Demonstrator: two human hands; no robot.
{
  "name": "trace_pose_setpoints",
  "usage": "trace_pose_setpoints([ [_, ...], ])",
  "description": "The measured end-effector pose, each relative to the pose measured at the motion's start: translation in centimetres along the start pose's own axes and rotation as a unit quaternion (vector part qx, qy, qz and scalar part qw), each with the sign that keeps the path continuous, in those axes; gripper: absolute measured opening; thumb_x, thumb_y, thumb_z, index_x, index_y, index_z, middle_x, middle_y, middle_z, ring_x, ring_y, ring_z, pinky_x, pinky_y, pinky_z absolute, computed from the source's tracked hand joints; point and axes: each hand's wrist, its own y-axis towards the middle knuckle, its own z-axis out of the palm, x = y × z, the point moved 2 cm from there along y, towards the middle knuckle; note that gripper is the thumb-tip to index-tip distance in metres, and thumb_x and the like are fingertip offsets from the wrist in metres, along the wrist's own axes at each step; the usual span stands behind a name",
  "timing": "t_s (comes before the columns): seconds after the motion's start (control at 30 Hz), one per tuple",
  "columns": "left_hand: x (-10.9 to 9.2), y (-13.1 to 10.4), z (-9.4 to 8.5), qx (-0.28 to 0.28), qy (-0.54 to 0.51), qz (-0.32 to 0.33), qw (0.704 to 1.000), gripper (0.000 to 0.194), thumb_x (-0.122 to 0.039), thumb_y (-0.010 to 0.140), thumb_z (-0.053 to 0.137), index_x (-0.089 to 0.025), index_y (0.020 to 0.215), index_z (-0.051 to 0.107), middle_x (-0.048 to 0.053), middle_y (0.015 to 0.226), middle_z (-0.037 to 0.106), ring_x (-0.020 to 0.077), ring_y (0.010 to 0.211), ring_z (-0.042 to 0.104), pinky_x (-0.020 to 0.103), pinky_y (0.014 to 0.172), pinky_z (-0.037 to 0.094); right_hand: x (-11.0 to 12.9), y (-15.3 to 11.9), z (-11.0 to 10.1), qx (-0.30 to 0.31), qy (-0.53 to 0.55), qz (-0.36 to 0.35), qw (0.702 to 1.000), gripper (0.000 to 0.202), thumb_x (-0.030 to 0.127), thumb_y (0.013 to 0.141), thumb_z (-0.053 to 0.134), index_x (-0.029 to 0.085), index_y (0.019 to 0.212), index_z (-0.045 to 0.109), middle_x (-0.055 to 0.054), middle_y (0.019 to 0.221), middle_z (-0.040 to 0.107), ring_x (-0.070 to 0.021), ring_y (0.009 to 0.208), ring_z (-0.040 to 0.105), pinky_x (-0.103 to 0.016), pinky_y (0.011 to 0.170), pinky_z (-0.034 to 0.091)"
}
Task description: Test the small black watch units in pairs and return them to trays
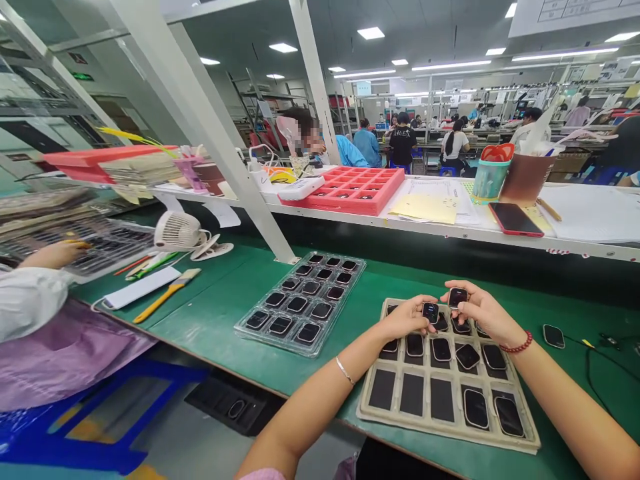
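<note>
Over the far rows of a beige compartment tray [377,417], my left hand [407,316] pinches a smartwatch body [431,312] with a lit mark on its dark screen. Close beside it, my right hand [485,308] grips a second smartwatch body [457,297] between thumb and fingers, its screen facing me. Several more watch bodies lie in the tray, one of them [467,357] turned askew in its pocket. In the nearest row, three pockets on the left show only dark lining. My hands partly cover the far row.
A clear plastic tray [240,328] of watches lies to the left. Another watch [553,336] sits by black cables at right. A shelf holds a red foam tray [373,203] and a phone [515,219]. At left are a brush [165,297], a fan [177,231] and a co-worker's hand [55,255].
</note>
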Motion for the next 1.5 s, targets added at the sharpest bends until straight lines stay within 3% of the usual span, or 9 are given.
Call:
trace_pose_setpoints([
  [0.17,-0.1,-0.1,0.0,-0.021,0.008,-0.001,1.000,0.063,-0.016,0.067,0.068,-0.019,0.124,0.043,0.004,0.087,0.062,0.0153,0.072,0.066,0.024,0.060,0.046,-1.8,0.7,-0.7,-0.030,-0.030,0.004,0.999,0.037,0.022,0.081,0.058,0.020,0.118,0.053,-0.007,0.100,0.064,-0.0110,0.062,0.056,-0.026,0.054,0.050],
  [0.37,-0.1,0.1,-0.5,-0.086,0.061,0.013,0.994,0.036,-0.015,0.071,0.060,-0.014,0.106,0.052,0.003,0.080,0.063,0.0061,0.050,0.055,0.018,0.047,0.036,-5.5,1.7,-0.6,-0.042,-0.010,0.029,0.999,0.047,0.021,0.077,0.057,0.022,0.123,0.049,-0.010,0.116,0.061,-0.0142,0.072,0.060,-0.027,0.056,0.050],
  [0.5,-0.1,0.2,-0.5,-0.092,0.058,0.022,0.994,0.042,-0.007,0.064,0.057,-0.015,0.105,0.052,0.001,0.080,0.062,0.0080,0.057,0.058,0.019,0.052,0.040,-6.9,1.9,-0.6,-0.037,-0.036,0.034,0.998,0.053,0.018,0.074,0.055,0.022,0.126,0.046,-0.011,0.120,0.059,-0.0154,0.075,0.061,-0.028,0.058,0.050],
  [0.73,0.0,0.3,-0.5,-0.090,0.053,0.035,0.994,0.042,-0.007,0.063,0.059,-0.015,0.104,0.052,0.001,0.084,0.062,0.0091,0.065,0.059,0.026,0.067,0.048,-7.3,1.9,-0.7,-0.029,-0.027,0.034,0.999,0.058,0.013,0.070,0.054,0.023,0.126,0.046,-0.010,0.123,0.057,-0.0153,0.079,0.062,-0.028,0.063,0.050],
  [0.93,0.4,0.4,-0.7,-0.100,0.063,0.038,0.992,0.035,-0.011,0.068,0.059,-0.014,0.103,0.053,0.002,0.081,0.062,0.0083,0.060,0.056,0.026,0.063,0.048,-7.1,1.8,-0.7,-0.029,-0.047,0.030,0.998,0.056,0.016,0.073,0.054,0.023,0.128,0.045,-0.010,0.121,0.059,-0.0148,0.077,0.061,-0.030,0.064,0.050],
  [1.2,-0.3,0.2,-0.5,-0.123,0.048,0.024,0.991,0.046,-0.006,0.065,0.057,-0.016,0.110,0.051,0.004,0.096,0.064,0.0104,0.072,0.062,0.025,0.070,0.048,-7.3,1.7,-0.7,-0.032,-0.048,0.019,0.998,0.050,0.015,0.075,0.053,0.021,0.124,0.048,-0.009,0.111,0.064,-0.0144,0.072,0.061,-0.030,0.062,0.050],
  [1.5,0.3,0.3,-0.7,-0.133,0.047,0.042,0.989,0.044,-0.011,0.068,0.062,-0.015,0.111,0.053,0.003,0.085,0.062,0.0112,0.073,0.058,0.026,0.069,0.049,-7.1,1.6,-0.7,-0.032,-0.066,0.029,0.997,0.050,0.014,0.074,0.053,0.020,0.124,0.048,-0.010,0.113,0.063,-0.0138,0.072,0.062,-0.031,0.066,0.052],
])
